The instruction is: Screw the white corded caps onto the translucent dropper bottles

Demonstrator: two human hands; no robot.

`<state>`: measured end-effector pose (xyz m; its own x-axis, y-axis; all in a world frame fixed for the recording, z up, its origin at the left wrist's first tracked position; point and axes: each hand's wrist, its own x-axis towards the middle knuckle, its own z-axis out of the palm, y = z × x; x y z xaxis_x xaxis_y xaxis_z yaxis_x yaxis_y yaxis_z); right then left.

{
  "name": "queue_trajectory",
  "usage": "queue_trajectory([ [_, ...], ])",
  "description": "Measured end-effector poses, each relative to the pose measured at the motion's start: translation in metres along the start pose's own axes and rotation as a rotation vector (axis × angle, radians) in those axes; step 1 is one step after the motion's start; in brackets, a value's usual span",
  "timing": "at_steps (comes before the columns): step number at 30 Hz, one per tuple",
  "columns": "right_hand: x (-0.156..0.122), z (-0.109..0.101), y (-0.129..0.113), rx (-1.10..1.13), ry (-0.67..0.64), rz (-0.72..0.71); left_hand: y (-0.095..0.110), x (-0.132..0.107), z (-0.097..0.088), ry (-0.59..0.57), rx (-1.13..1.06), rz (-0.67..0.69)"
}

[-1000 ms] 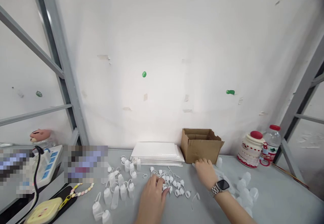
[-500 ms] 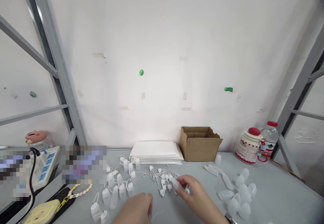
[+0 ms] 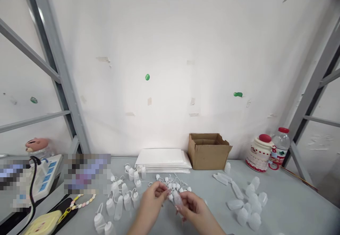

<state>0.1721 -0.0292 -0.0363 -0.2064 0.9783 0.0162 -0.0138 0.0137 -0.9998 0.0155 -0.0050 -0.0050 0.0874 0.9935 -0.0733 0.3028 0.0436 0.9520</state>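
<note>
Right hand [image 3: 195, 210] pinched small bottle [image 3: 177, 199] between fingertips; left hand [image 3: 151, 201] closed on white cap [image 3: 169, 193] just beside bottle neck; light pinch could let cap slip, lost in cap pile [image 3: 174, 185] beyond fingertips.

I logged the grey table [image 3: 292, 206]. Wall side: stack of white sheets [image 3: 163, 158], cardboard box [image 3: 208, 151] just beside it on the rt, then red-lidded jar [image 3: 259, 153] w/ water bottle [image 3: 278, 146] behind. Centre: loose caps [image 3: 172, 184]. Left of those: capped bottles [image 3: 119, 201]. Rt: uncapped bottles [image 3: 249, 203], some lying flat. Far left: power strip [image 3: 45, 178], yellow case [image 3: 44, 222].
</note>
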Motion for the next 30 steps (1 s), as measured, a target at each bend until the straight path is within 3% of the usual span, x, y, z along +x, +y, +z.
queue_trajectory([
  [5,0.001,0.000,0.011,-0.059,-0.031,-0.016,-0.007,0.003,0.008,-0.101,-0.264,-0.052],
  [10,0.002,-0.002,0.012,-0.071,0.008,-0.004,-0.013,0.005,0.011,-0.109,-0.504,-0.076],
  [20,0.005,0.003,0.024,-0.206,0.211,-0.067,0.001,-0.007,0.013,-0.120,-0.592,-0.056],
  [30,-0.001,0.004,0.008,-0.364,0.321,-0.203,0.004,-0.010,0.012,-0.183,-0.691,-0.070],
])
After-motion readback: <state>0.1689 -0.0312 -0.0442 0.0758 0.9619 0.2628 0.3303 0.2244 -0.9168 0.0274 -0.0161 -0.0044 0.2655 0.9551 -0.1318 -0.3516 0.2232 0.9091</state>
